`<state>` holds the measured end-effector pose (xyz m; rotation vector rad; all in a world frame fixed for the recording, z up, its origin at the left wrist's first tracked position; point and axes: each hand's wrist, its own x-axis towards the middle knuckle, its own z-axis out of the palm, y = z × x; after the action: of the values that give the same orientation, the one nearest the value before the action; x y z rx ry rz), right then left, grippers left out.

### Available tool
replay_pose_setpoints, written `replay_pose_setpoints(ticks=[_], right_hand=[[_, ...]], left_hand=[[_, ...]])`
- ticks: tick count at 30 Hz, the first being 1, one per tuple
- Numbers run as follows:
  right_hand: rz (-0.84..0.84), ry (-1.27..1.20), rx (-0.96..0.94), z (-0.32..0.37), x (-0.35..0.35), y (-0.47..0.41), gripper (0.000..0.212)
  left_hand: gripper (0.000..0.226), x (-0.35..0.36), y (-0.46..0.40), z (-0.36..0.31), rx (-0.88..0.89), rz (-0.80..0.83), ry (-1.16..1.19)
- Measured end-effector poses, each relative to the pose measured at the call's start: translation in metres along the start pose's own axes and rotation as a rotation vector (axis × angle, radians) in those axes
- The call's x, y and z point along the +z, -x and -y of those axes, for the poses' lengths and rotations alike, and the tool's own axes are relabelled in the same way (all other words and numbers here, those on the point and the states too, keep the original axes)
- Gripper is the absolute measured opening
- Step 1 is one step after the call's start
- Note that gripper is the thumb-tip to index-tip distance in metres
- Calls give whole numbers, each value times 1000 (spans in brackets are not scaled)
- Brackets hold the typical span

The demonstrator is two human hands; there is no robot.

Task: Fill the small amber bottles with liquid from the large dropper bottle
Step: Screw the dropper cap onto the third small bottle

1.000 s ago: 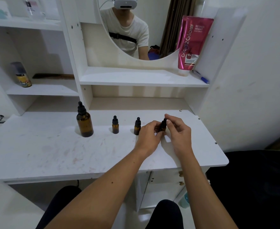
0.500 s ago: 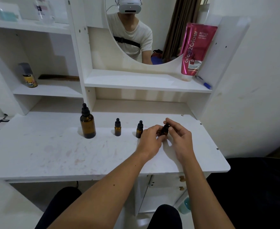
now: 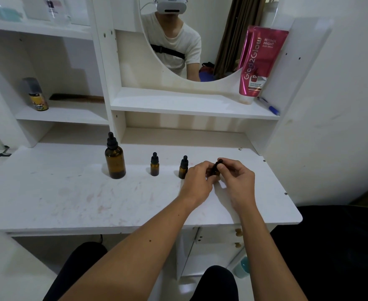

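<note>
Pinching with both hands, left hand [image 3: 197,181] and right hand [image 3: 239,181], one tiny, light, likely breakable amber glass bottle with black dropper cap [image 3: 216,168] just above the white table [image 3: 70,192].

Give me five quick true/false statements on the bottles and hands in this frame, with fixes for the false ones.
1. Both hands hold the rightmost small bottle. True: left hand, right hand.
2. The large dropper bottle lies on its side. False: it stands upright, capped.
3. Two small bottles stand untouched on the desk. True.
4. The pink tube sits on the desk beside the bottles. False: it stands on the shelf above.
5. The large bottle stands right of the small ones. False: left.
</note>
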<state>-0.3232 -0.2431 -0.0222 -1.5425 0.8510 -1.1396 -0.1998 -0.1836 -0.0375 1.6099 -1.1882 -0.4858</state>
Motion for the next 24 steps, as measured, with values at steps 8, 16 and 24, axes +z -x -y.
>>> replay_pose_setpoints(ticks=[8,16,24], right_hand=[[-31,26,-1,1,0,3,19],[2,21,-23,2,1,4,25],[-15,57,-8,8,2,9,28]], left_hand=[[22,2,-1,0,-27,-29,-5],[33,-1,5,-2,-10,-31,-4],[48,-15,28,-10,-21,-45,-45]])
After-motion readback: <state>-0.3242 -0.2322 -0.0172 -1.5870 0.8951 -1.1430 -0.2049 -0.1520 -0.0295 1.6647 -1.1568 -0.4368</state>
